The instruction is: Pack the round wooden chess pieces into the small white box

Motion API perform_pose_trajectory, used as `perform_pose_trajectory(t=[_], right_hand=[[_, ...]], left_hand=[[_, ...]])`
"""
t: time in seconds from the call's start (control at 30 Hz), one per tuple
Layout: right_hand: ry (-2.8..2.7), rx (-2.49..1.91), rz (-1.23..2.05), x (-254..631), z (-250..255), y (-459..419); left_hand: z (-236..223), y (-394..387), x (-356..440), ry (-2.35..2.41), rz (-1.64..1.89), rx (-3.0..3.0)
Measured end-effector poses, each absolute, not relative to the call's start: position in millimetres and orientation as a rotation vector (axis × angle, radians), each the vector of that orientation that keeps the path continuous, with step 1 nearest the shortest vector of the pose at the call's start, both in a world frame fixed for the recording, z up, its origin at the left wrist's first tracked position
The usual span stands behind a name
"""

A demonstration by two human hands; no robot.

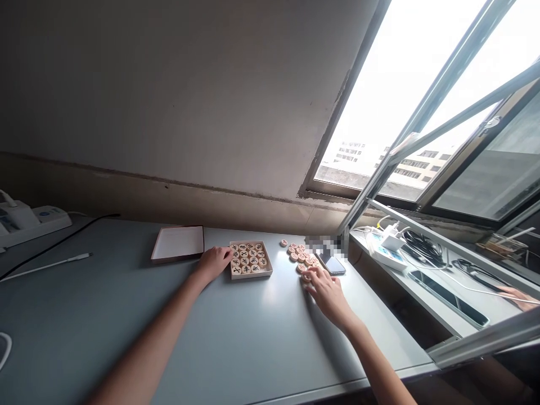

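Note:
An open shallow box (252,275) on the desk holds rows of round wooden Chinese chess pieces with dark characters. My left hand (214,262) rests at the box's left side, its fingers curled against the wall there. To the right lies a loose cluster of Chinese chess pieces with red characters (300,257), flat on the desk. My right hand (324,291) reaches over the near end of this cluster, thumb and fingers closed around a Chinese chess piece (306,278) that they partly hide. One red-marked piece (284,243) lies apart behind the others.
The box lid (179,243) lies upturned left of the box. A phone (333,263) is beside the cluster, near a blurred patch. White cable (80,257) and power strip (34,219) lie left. Past a metal frame (358,208), another person's hand (518,297) shows near a second phone (449,298).

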State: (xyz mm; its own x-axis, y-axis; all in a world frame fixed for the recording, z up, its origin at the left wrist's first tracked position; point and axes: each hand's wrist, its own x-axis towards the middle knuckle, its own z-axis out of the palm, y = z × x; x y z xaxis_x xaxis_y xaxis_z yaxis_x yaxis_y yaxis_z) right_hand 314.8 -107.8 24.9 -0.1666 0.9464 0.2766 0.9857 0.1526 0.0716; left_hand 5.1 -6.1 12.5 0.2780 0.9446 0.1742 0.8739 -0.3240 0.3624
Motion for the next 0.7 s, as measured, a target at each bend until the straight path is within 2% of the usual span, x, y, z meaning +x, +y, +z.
perform_pose_trajectory(t=[0.13, 0.43, 0.53, 0.7], right_hand=[[-2.437, -1.799, -0.116, 310.5, 34.1, -124.7], [-2.325, -1.515, 0.388, 287.9, 40.9, -126.9], [-2.3, -1.452, 0.357, 267.4, 52.7, -105.8], [-2.299, -1.469, -0.012, 234.9, 55.1, -70.3]], left_hand=[[11.6, -5.0, 5.3, 1.706, 0.525, 2.333], [11.4, -4.8, 4.1, 1.711, 0.508, 2.316], [8.8, -3.5, 4.1, 1.72, 0.515, 2.31], [7.4, -3.4, 3.3, 1.71, 0.548, 2.284]])
